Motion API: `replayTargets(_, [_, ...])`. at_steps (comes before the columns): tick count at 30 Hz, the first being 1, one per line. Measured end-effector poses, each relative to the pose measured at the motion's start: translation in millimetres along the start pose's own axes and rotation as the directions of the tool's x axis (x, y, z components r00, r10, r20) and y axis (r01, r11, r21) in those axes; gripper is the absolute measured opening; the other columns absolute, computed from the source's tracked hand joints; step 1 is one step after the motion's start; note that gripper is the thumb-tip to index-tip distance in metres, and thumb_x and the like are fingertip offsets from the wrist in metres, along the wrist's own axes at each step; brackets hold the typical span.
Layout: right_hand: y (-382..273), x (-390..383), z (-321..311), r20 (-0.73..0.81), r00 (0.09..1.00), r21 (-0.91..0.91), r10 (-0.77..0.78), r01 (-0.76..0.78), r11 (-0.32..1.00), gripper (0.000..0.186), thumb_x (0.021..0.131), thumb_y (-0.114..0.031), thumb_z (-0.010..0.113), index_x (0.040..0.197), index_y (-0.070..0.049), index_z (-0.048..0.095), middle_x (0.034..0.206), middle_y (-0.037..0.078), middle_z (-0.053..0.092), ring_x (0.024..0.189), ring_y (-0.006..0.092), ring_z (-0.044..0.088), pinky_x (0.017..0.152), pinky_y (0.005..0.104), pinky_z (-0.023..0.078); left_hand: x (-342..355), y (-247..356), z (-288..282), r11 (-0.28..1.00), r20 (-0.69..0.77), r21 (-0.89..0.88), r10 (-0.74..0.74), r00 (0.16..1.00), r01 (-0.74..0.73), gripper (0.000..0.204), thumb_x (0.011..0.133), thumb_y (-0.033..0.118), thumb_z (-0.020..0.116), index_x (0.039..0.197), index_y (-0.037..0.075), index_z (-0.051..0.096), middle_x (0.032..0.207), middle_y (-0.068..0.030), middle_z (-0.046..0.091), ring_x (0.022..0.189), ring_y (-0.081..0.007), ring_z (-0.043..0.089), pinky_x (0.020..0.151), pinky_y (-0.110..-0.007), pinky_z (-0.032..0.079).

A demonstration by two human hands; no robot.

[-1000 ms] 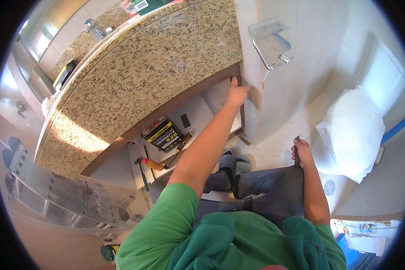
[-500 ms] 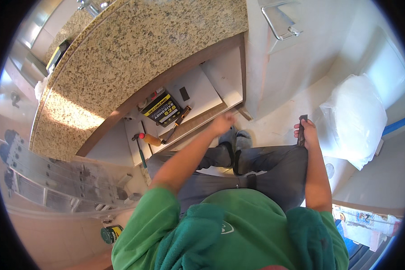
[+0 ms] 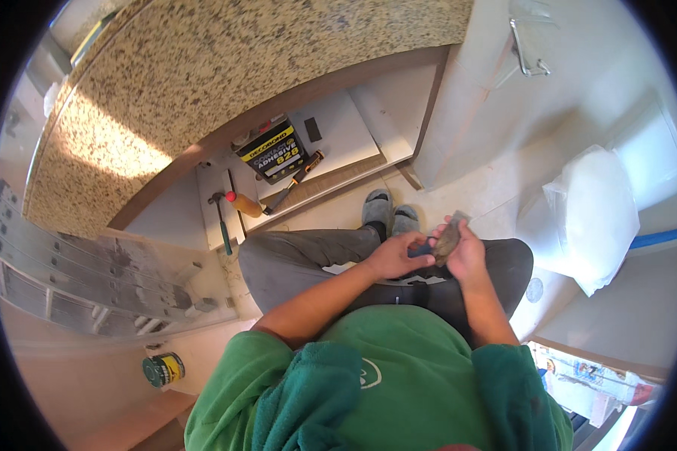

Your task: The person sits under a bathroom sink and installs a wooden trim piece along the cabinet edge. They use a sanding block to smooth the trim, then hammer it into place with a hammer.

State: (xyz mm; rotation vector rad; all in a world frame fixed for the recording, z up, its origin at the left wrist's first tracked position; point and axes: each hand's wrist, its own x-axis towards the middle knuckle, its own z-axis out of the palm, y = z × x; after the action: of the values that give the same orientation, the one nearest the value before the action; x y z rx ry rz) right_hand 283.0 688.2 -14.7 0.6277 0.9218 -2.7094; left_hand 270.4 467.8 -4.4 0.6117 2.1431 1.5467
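Note:
Both my hands meet over my lap. My right hand [image 3: 468, 253] is closed round a flat grey-brown piece [image 3: 447, 242], its end showing past the fingers. From the left side, my left hand [image 3: 393, 257] reaches in with its fingers pinched on a small dark-blue object [image 3: 421, 249] against that piece; its kind is not clear. Beyond my knees, in the open cabinet, stands a black and yellow tin [image 3: 274, 154]. Near it lie an orange-and-black-handled tool [image 3: 297, 179], an amber bottle with a red cap [image 3: 244, 203] and a hammer with a green handle [image 3: 223, 224].
A speckled granite counter [image 3: 226, 68] overhangs the cabinet. A dark rectangular piece [image 3: 312, 129] lies on the cabinet floor. At right is a bulging white plastic bag [image 3: 590, 214]; at left, a metal ladder [image 3: 68, 278]. A small green tub [image 3: 162, 370] sits at lower left.
My left hand has come back from in front of the cabinet to my lap. My right hand has moved left with its piece, so the two hands now meet. The view has shifted slightly.

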Motion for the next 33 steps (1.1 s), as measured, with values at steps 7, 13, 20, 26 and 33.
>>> replayTargets(7, [44.4, 3.9, 35.4, -0.186, 0.982, -0.238, 0.017, -0.062, 0.969, 0.04, 0.109, -0.032, 0.05, 0.131, 0.001, 0.054, 0.117, 0.013, 0.064, 0.105, 0.0244, 0.062, 0.09, 0.042, 0.054, -8.5, -2.2, -6.7, 0.987, 0.138, 0.146, 0.038, 0.99, -0.059, 0.095, 0.083, 0.043, 0.081, 0.147, -0.011, 0.038, 0.11, -0.025, 0.065, 0.1, -0.0379, 0.066, 0.089, -0.043, 0.053])
replayTargets(13, [65.8, -0.9, 58.3, -0.153, 0.988, -0.476, 0.015, -0.087, 0.875, 0.041, 0.106, -0.023, 0.057, 0.138, 0.001, 0.054, 0.12, 0.009, 0.063, 0.106, 0.0194, 0.06, 0.092, 0.0356, 0.051, -11.1, -63.9, 11.0, 0.981, 0.016, 0.173, 0.088, 0.996, -0.09, 0.044, 0.09, 0.025, 0.069, 0.118, -0.007, 0.056, 0.098, -0.0241, 0.066, 0.093, -0.0385, 0.068, 0.082, -0.046, 0.054])
replayTargets(20, [16.1, -15.3, 29.5, 0.108, 0.968, -0.963, -0.226, 0.158, 0.217, 0.048, 0.1, -0.029, 0.068, 0.139, -0.003, 0.061, 0.124, 0.013, 0.07, 0.112, 0.0193, 0.066, 0.101, 0.035, 0.049, 0.1, -75.0, -7.2, 0.942, -0.106, -0.243, -0.264, 0.959, 0.233, 0.021, 0.102, 0.021, 0.054, 0.107, 0.001, 0.058, 0.087, -0.0115, 0.068, 0.07, -0.0178, 0.067, 0.066, -0.035, 0.054])
replayTargets(26, [-108.0, -66.9, -0.4, 0.352, 0.85, -0.794, -0.392, 0.049, -0.606, 0.044, 0.1, -0.034, 0.062, 0.13, -0.001, 0.066, 0.126, 0.022, 0.068, 0.124, 0.038, 0.06, 0.112, 0.0471, 0.041, 8.1, -61.4, -42.4, 0.818, -0.136, -0.448, -0.46, 0.878, 0.36, 0.02, 0.103, 0.022, 0.054, 0.103, 0.002, 0.057, 0.077, -0.0075, 0.065, 0.059, -0.0132, 0.06, 0.056, -0.032, 0.051])
replayTargets(33, [-100.9, -75.9, -39.8, 0.317, 0.84, -0.759, -0.441, -0.054, -0.649, 0.043, 0.1, -0.037, 0.059, 0.124, -0.003, 0.07, 0.14, 0.022, 0.059, 0.133, 0.0434, 0.049, 0.114, 0.0493, 0.037, 87.0, -144.8, -118.1, 0.699, -0.305, -0.714, -0.364, 0.88, 0.042, 0.02, 0.096, 0.017, 0.057, 0.103, 0.0, 0.064, 0.081, -0.012, 0.07, 0.073, -0.0224, 0.069, 0.07, -0.037, 0.054])
